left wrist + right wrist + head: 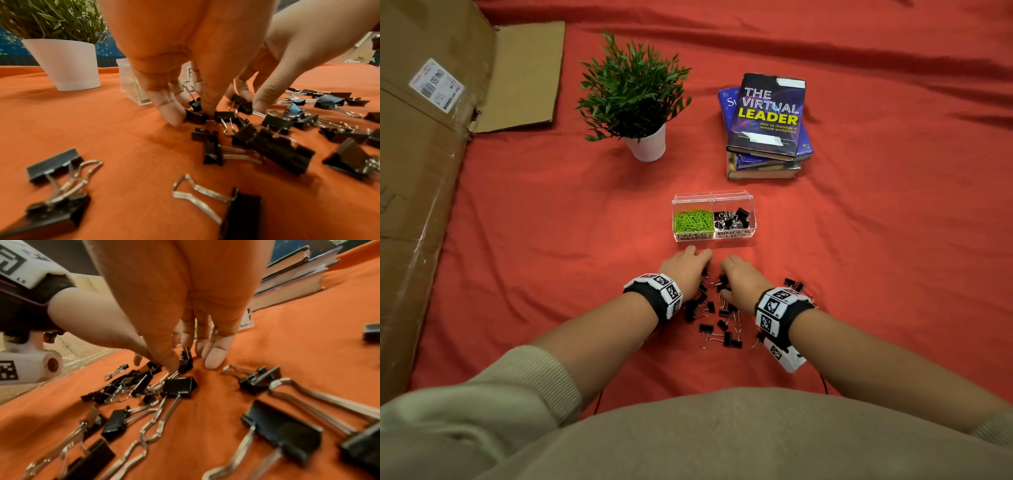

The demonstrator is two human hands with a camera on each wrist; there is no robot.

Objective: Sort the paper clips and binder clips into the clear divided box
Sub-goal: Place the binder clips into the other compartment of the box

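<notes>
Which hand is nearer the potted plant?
Left. The left hand lies on the plant's side of the clip pile, below and slightly right of its pot. The right hand sits farther right, beyond the left.

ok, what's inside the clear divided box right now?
In the clear divided box, the left compartment holds green paper clips and the right holds black binder clips. How deep either pile goes is hidden by the clips on top.
</notes>
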